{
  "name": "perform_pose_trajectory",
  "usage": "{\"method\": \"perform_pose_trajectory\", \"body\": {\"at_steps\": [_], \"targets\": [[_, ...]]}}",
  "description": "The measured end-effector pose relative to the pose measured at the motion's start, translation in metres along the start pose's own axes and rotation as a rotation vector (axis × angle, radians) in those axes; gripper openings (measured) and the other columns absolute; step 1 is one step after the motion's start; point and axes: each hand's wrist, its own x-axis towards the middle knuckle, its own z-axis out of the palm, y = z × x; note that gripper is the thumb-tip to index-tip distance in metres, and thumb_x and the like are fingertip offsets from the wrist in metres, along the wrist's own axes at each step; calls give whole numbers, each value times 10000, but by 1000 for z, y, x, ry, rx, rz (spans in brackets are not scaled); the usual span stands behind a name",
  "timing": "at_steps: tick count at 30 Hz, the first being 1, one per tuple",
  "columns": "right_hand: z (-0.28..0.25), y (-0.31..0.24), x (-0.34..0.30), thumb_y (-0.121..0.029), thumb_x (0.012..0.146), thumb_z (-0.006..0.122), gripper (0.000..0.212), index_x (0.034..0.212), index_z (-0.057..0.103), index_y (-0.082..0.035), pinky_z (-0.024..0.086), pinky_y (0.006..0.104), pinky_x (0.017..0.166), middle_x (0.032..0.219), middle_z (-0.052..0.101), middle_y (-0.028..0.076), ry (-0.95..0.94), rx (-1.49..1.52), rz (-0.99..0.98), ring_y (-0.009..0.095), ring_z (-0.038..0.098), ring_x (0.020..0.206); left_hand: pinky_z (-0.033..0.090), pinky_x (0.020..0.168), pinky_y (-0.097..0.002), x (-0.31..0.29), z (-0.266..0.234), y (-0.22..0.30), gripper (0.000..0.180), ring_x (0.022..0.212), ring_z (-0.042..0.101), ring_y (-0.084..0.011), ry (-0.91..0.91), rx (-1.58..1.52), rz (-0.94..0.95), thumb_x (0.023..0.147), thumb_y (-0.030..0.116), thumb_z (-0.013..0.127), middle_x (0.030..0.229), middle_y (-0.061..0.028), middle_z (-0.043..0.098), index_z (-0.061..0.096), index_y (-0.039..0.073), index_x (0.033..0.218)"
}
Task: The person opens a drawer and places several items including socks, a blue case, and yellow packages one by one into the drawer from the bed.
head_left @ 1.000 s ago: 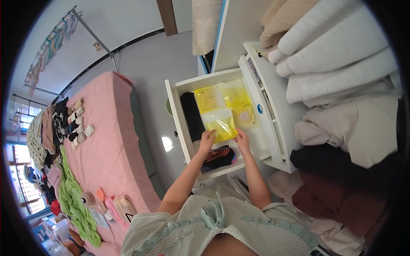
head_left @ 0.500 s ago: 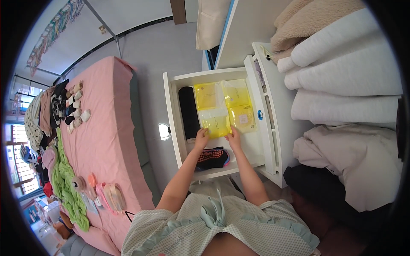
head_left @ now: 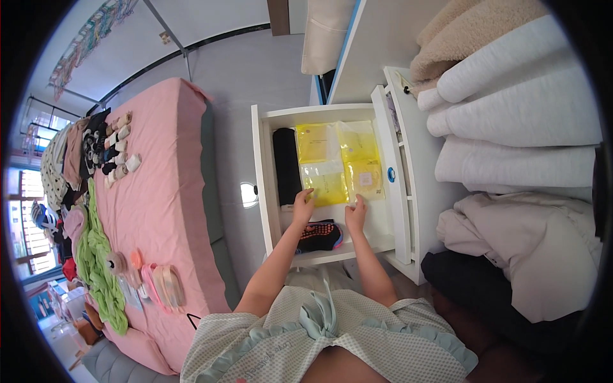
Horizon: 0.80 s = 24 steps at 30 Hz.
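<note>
Several yellow-and-clear plastic packets [head_left: 324,182] lie flat in two rows inside a white pulled-out drawer [head_left: 260,159]. At the near left corner of the packets is my left hand [head_left: 303,207], fingers stretched out and touching the edge of the nearest one. My right hand [head_left: 356,214] hovers just below the near right packet [head_left: 365,180], fingers apart with nothing in them. Along the drawer's left side lies a folded black cloth [head_left: 287,166]. Black grip socks with orange dots [head_left: 320,236] rest at the front of the drawer, between my forearms.
To the left, a bed with a pink sheet [head_left: 166,159] carries rolled socks [head_left: 118,147], a green cloth [head_left: 99,268] and piles of clothes. Clothes hang on the right, among them white garments [head_left: 511,115] and a beige fleece [head_left: 476,48]. The cabinet side [head_left: 408,159] borders the drawer.
My right hand has drawn back slightly from the near packets, its fingers parting. My left hand stays at the packet's corner. The whole view has shifted slightly.
</note>
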Motion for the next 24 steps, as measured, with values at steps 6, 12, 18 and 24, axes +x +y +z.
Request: {"method": "perform_pose_trajectory", "body": {"at_steps": [6,12,18,24], "targets": [[-3,-7,0,-54,724,525,486,1193,405,-95,435,333,721,994,441,156,-64,0,-76,242,523,752,401,830,-302,-8,-11,4,310,938,527,-222,18,-163,-62,749,37,469,1037,-135,538,565,38,1044],[2,-64,-21,-10,762,477,383,1132,473,-107,466,316,656,965,501,120,-123,64,-453,236,564,721,411,796,-264,-32,-33,51,309,878,537,-156,-54,-392,-2,769,-1,454,1019,-79,559,533,11,1067],[9,-149,-54,20,764,482,341,1086,520,-84,469,263,600,909,530,93,-375,224,-587,186,557,697,441,756,-252,-62,-106,97,318,848,556,-145,-4,-625,32,785,-9,447,1020,-92,554,499,15,1099],[34,-212,-107,12,777,480,389,1153,473,-88,451,235,585,890,527,51,-517,263,-699,118,536,640,419,799,-253,-100,-191,93,301,852,557,-140,211,-643,153,793,15,405,1003,-81,557,509,16,1075]]}}
